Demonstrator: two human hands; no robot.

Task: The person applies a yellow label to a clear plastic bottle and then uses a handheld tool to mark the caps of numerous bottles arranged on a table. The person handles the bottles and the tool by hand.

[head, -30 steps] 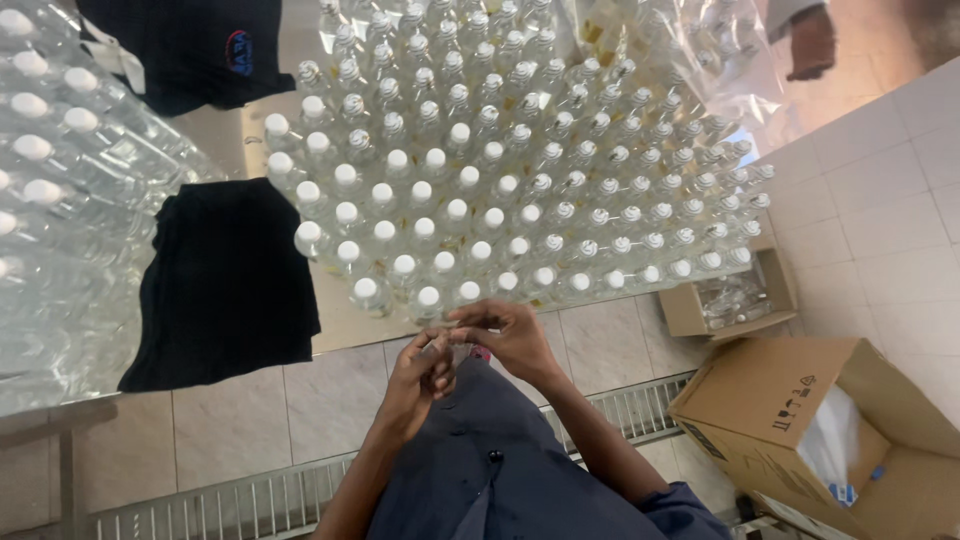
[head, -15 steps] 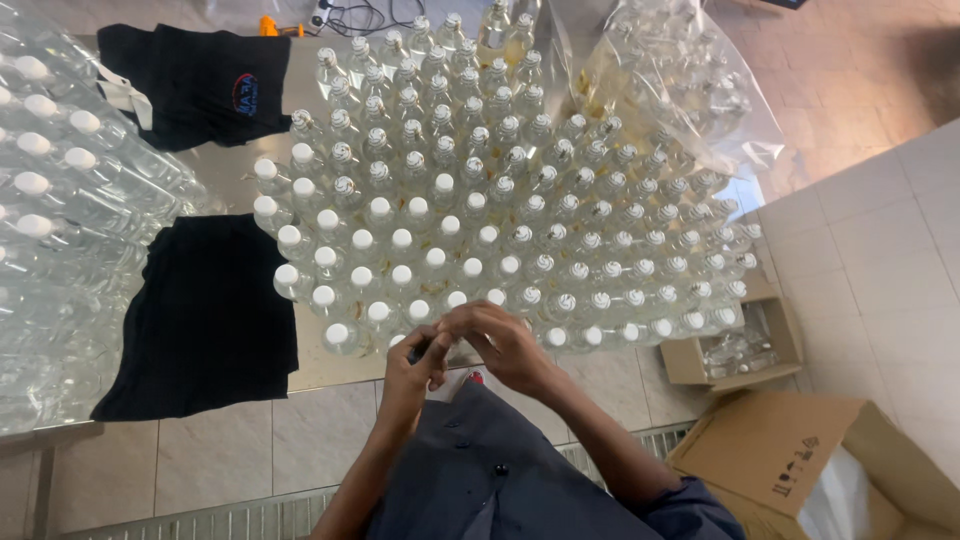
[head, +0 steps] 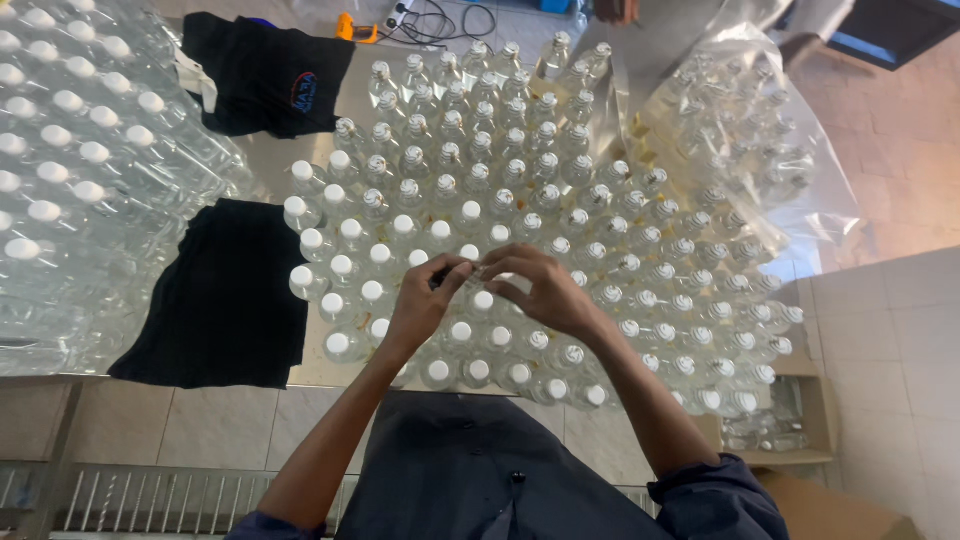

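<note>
Many small clear glass bottles (head: 520, 210) stand packed together on a steel table (head: 262, 165); the near ones have plain white caps, the far ones patterned caps. My left hand (head: 422, 305) and my right hand (head: 545, 290) meet above the near rows, fingertips pinched together over one white-capped bottle (head: 482, 300). My left fingertips hold a small dark piece (head: 438, 276); what it is cannot be told. My right fingertips close on the same spot, over the bottle's top.
Shrink-wrapped packs of white-capped bottles (head: 70, 180) fill the left. Two black cloths (head: 225, 300) (head: 265, 75) lie on the table. A clear plastic bag of bottles (head: 740, 150) sits at the right, an orange tool (head: 357, 27) with cables at the far edge. A floor grate (head: 140, 500) runs below.
Both hands moved forward from the table's near edge to above the near bottle rows, still pinched together. The view shifted forward over the table.
</note>
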